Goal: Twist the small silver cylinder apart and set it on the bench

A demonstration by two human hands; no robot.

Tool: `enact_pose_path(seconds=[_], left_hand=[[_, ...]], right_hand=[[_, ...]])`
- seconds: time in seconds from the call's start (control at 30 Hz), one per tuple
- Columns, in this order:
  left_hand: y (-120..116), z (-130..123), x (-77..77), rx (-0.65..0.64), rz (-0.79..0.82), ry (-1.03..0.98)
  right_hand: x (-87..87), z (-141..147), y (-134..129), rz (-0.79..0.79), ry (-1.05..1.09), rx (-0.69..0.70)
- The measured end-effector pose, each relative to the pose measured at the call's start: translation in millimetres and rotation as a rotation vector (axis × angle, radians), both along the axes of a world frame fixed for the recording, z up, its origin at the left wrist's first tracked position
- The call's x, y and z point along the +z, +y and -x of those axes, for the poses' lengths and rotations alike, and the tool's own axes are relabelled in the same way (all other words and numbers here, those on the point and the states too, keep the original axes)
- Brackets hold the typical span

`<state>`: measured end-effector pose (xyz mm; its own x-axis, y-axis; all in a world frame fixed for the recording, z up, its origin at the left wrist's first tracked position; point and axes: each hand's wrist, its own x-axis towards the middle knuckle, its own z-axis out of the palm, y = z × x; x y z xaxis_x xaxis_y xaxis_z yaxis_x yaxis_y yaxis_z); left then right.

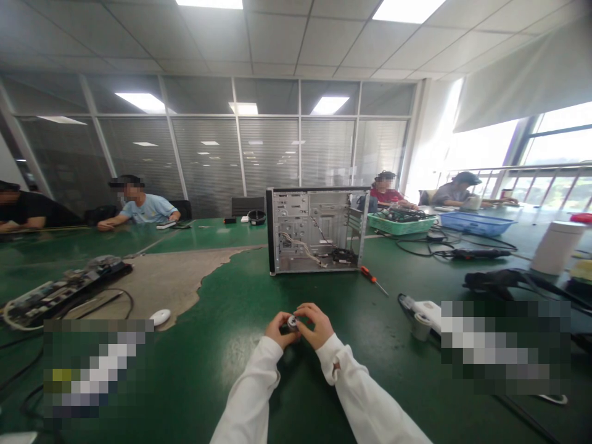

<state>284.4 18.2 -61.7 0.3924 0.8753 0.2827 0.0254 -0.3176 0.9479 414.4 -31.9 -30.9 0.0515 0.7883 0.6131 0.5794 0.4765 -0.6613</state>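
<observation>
Small round part held in both hands.
Left hand and right hand pinch the small round part before the open computer case.

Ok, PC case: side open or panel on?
Open. No panel covers the side of the case facing the camera; the bare metal bays and loose cables inside show plainly.
</observation>
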Motion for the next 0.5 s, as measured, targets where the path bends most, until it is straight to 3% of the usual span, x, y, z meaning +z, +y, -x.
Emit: enact_pose_path(seconds=[0.27, 0.5], left_hand=[[-10.7, 8.5, 20.8, -0.014, -0.115, 0.26], [-0.7, 3.5, 2.1, 0.067, -0.092, 0.197]], right_hand=[[2.9, 1.6, -0.7, -0.054, 0.056, -0.004], [15.9, -4.6, -5.3, -0.12, 0.082, 0.0]])
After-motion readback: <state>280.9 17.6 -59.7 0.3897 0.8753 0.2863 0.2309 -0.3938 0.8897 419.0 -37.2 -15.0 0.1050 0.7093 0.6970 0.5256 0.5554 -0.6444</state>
